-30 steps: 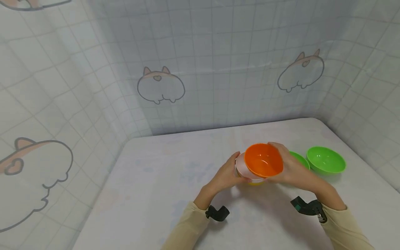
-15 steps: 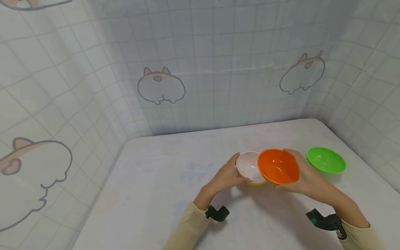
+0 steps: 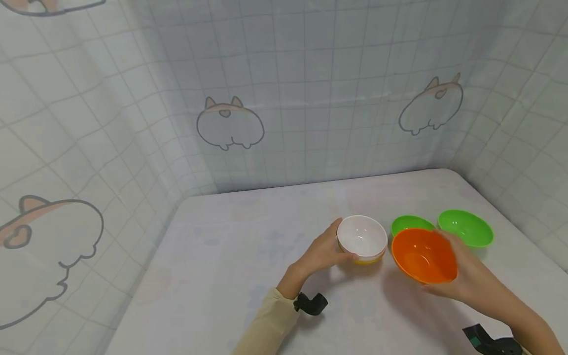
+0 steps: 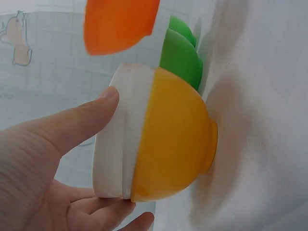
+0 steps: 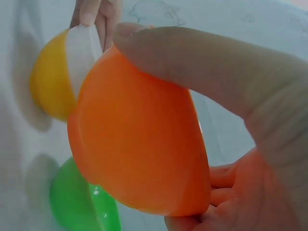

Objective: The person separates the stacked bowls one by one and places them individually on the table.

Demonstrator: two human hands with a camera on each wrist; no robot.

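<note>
My left hand (image 3: 320,254) grips the side of a white bowl (image 3: 362,236), thumb near its rim. The white bowl is nested in a yellow bowl (image 4: 173,139), with a second pale band showing between their rims. The yellow bowl's foot is close to the table in the left wrist view. To the right, my right hand (image 3: 466,273) holds an orange bowl (image 3: 423,256) by its side, thumb on one face and fingers opposite. The orange bowl is raised off the table and tilted, its inside facing the head camera; nothing shows in it.
Two green bowls stand on the table (image 3: 230,276) at the back right: one green bowl (image 3: 411,222), partly covered by the orange bowl, and another green bowl (image 3: 466,228) beyond my right hand. A tile-patterned curtain (image 3: 301,98) hangs behind the table and along its sides.
My right hand has carried the orange bowl from over the white bowl to the right and nearer to me, uncovering the white bowl. My left hand has stayed in place.
</note>
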